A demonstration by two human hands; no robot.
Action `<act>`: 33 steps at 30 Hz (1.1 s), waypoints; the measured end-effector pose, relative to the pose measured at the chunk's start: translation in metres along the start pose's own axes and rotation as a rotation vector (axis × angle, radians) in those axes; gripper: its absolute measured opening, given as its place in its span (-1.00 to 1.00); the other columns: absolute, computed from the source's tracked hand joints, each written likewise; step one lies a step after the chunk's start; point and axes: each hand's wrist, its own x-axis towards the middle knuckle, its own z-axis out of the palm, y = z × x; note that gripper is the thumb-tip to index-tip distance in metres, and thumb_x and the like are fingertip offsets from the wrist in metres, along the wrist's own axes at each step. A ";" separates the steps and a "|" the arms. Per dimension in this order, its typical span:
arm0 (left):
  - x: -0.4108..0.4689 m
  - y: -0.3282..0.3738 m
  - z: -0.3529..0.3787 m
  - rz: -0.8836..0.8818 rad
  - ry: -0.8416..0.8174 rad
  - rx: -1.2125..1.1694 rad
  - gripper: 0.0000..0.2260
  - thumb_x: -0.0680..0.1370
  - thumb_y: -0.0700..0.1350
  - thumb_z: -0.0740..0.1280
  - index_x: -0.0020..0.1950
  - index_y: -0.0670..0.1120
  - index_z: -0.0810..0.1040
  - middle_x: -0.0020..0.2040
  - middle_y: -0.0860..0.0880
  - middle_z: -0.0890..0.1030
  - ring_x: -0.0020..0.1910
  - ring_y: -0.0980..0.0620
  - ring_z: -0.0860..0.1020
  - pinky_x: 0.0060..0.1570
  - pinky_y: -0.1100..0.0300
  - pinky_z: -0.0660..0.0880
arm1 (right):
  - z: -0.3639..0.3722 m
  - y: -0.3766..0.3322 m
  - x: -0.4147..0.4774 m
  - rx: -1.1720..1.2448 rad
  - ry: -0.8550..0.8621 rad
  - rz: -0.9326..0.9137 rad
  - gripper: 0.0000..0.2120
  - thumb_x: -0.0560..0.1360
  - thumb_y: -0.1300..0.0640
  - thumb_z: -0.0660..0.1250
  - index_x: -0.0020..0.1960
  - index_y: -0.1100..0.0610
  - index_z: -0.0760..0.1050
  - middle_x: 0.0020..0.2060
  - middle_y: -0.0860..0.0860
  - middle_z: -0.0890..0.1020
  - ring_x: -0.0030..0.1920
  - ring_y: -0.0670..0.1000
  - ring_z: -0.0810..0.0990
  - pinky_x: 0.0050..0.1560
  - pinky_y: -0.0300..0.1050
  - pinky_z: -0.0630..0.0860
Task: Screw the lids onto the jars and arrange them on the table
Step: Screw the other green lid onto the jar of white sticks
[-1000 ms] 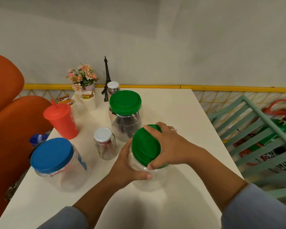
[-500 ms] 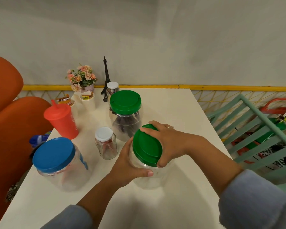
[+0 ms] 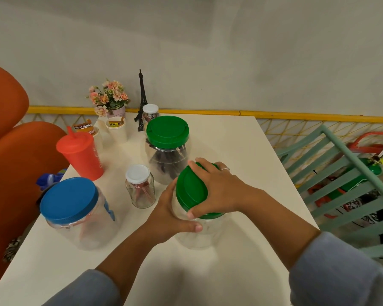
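**Q:** Head view: where is the jar located?

**A:** The clear jar [image 3: 197, 235] is stood on the near centre of the counter [image 3: 241, 151] and is capped by the green lid [image 3: 190, 193].

**Q:** How are the hands placed?

**A:** The green lid is gripped from above by the right hand [image 3: 217, 191], with its fingers [image 3: 199, 166] curled over the rim. The clear jar's shoulder is clasped by the left hand [image 3: 168, 215], with the thumb laid across the front.

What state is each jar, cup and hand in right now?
Near jar: held, green lid on.
Left hand: grips the jar body.
Right hand: grips the green lid.
Far green-lidded jar: closed, upright.
Blue-lidded jar: closed.
Small white-lidded jar: closed, upright.
Back white-lidded jar: closed.
Red cup: lidded, upright.
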 end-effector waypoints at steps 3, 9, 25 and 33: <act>0.000 0.000 0.000 -0.007 -0.002 0.007 -0.22 0.26 -0.47 0.48 0.26 0.08 0.21 0.11 0.28 0.35 -0.10 0.67 0.38 -0.20 0.64 0.39 | -0.002 0.004 0.003 -0.042 -0.004 -0.041 0.14 0.15 -0.32 0.41 0.49 -0.12 -0.21 0.50 -0.19 -0.08 0.47 0.22 -0.03 0.35 0.27 0.27; -0.001 -0.001 -0.003 -0.010 -0.013 0.018 -0.21 0.15 -0.30 0.56 0.18 0.19 0.25 0.16 0.26 0.37 -0.02 0.63 0.40 -0.14 0.61 0.41 | -0.017 0.004 0.005 -0.189 -0.145 -0.127 0.11 0.23 -0.18 0.47 0.48 -0.17 -0.26 0.51 -0.21 -0.16 0.50 0.21 -0.20 0.41 0.31 0.14; -0.001 0.005 -0.001 -0.011 -0.034 0.048 -0.27 0.21 -0.26 0.58 0.16 0.16 0.24 0.08 0.40 0.44 -0.02 0.66 0.37 -0.16 0.63 0.39 | -0.035 0.000 0.007 -0.309 -0.324 -0.128 0.03 0.29 -0.15 0.48 0.40 -0.38 -0.26 0.49 -0.15 -0.32 0.49 0.26 -0.27 0.41 0.27 0.20; -0.004 0.007 0.004 0.040 0.020 0.037 -0.30 0.27 -0.42 0.51 0.14 0.14 0.28 0.12 0.25 0.40 0.01 0.59 0.42 -0.15 0.61 0.41 | -0.029 0.001 0.006 -0.190 -0.266 -0.132 -0.12 0.34 -0.25 0.39 0.41 -0.39 -0.16 0.51 -0.16 -0.20 0.50 0.25 -0.15 0.40 0.23 0.22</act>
